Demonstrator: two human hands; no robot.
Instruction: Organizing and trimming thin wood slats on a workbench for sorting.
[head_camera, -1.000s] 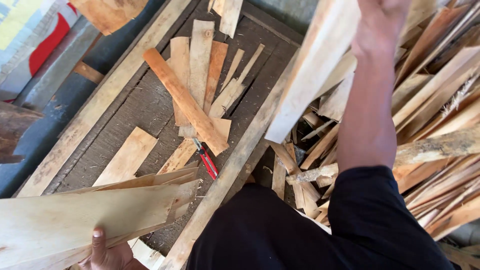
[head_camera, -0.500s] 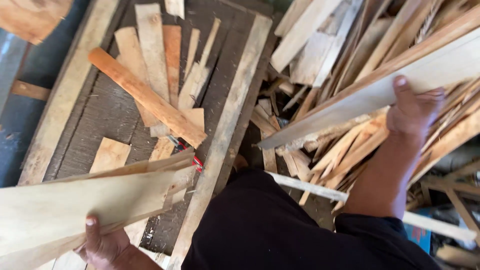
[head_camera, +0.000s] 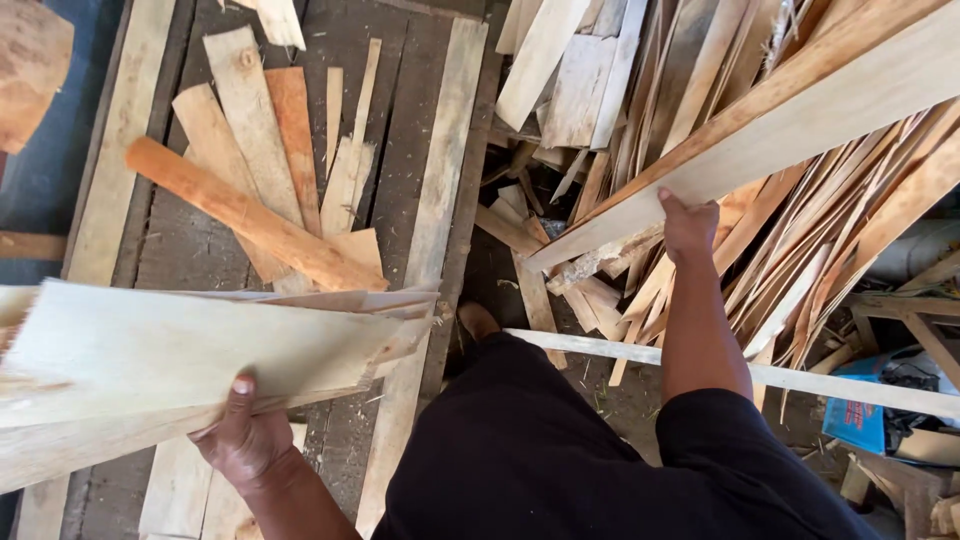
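- Fingers of the left hand (head_camera: 243, 440) clamp a stack of thin pale boards (head_camera: 190, 350), thumb on top, held over the dark plank floor (head_camera: 400, 150).
- Right hand (head_camera: 688, 222) grips 1 long plank (head_camera: 770, 135) at its lower edge, above the scrap pile (head_camera: 800, 260).
- Risk, I judge: held near 1 end, the plank could tip and slide back into the pile.
- Loose boards might fan out and slip from the thumb.
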